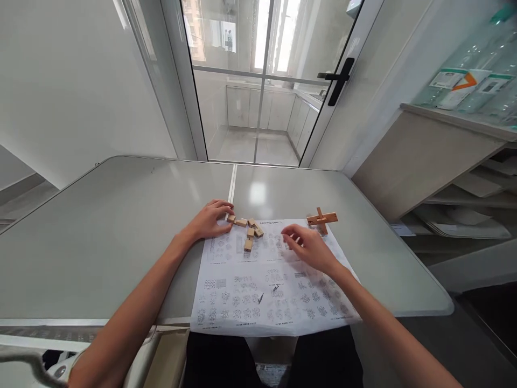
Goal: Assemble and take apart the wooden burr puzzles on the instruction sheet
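A printed sheet of puzzle diagrams (274, 291) lies on the grey table (121, 231) in front of me. Several loose wooden puzzle pieces (248, 233) lie at the sheet's far left corner. An assembled wooden cross (322, 220) stands at the far right corner. My left hand (210, 220) rests on the table at the sheet's top left edge, fingertips touching the nearest wooden piece (231, 218). My right hand (309, 248) hovers over the sheet between the loose pieces and the cross, fingers curled and apart, holding nothing.
A glass door with a black handle (337, 80) stands behind the table. To the right are shelves (464, 188) with papers, and plastic bottles (472, 75) on top. The table has a centre seam (232, 183).
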Motion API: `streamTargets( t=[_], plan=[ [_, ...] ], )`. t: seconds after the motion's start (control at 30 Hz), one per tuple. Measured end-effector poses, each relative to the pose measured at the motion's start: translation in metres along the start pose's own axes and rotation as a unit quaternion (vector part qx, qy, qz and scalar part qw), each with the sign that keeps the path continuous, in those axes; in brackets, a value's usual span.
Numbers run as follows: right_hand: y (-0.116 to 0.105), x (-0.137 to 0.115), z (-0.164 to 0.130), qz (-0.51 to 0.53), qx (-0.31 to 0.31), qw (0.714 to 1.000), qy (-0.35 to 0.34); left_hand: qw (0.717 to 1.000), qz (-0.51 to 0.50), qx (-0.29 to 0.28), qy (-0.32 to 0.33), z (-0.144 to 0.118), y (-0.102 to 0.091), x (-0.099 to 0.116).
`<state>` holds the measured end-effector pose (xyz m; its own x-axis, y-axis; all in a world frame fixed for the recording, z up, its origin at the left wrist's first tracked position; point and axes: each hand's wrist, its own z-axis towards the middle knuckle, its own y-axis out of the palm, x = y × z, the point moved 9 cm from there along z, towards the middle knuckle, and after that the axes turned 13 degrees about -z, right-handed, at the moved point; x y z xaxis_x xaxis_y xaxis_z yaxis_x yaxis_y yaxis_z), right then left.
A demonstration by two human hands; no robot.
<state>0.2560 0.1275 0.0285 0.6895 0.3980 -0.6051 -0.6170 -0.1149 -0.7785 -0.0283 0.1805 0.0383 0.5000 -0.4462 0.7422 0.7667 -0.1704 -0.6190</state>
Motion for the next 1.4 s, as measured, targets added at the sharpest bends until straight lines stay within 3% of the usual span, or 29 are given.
streamTargets(
  t=[0.2, 0.37, 0.5, 0.6, 0.77, 0.9, 1.0, 1.1, 1.17, 1.4],
  plan=[
    [0.041, -0.024, 0.05, -0.04, -0.061, 0.996, -0.056, 0.995, -0.075, 0.063, -0.037, -0.002, -0.012, -0.02],
    [0.057, -0.025, 0.068, -0.051, -0.089, 0.993, -0.055, 0.978, -0.157, 0.108, -0.08, -0.003, -0.011, -0.031],
    [0.06, -0.024, 0.078, -0.047, -0.089, 0.994, -0.04, 0.959, -0.239, 0.126, -0.085, 0.004, -0.005, -0.022],
    [0.06, -0.02, 0.082, -0.041, -0.077, 0.996, -0.025, 0.926, -0.332, 0.151, -0.097, 0.01, -0.007, -0.009],
    [0.059, -0.017, 0.084, -0.036, -0.046, 0.998, -0.005, 0.921, -0.344, 0.155, -0.095, 0.024, -0.009, 0.023],
    [0.059, -0.016, 0.083, -0.035, -0.012, 0.999, 0.005, 0.912, -0.355, 0.173, -0.11, 0.029, 0.005, 0.024],
    [0.061, -0.014, 0.081, -0.027, 0.014, 0.999, 0.01, 0.875, -0.428, 0.188, -0.125, 0.028, 0.02, 0.01],
    [0.061, -0.011, 0.079, -0.001, 0.031, 0.999, 0.011, 0.791, -0.564, 0.188, -0.145, 0.027, 0.033, -0.005],
    [0.059, -0.008, 0.079, 0.032, 0.043, 0.998, 0.018, 0.752, -0.61, 0.19, -0.163, 0.024, 0.038, -0.013],
    [0.059, 0.005, 0.082, 0.22, 0.036, 0.973, 0.061, 0.719, -0.642, 0.164, -0.211, 0.018, 0.061, -0.018]
  ],
)
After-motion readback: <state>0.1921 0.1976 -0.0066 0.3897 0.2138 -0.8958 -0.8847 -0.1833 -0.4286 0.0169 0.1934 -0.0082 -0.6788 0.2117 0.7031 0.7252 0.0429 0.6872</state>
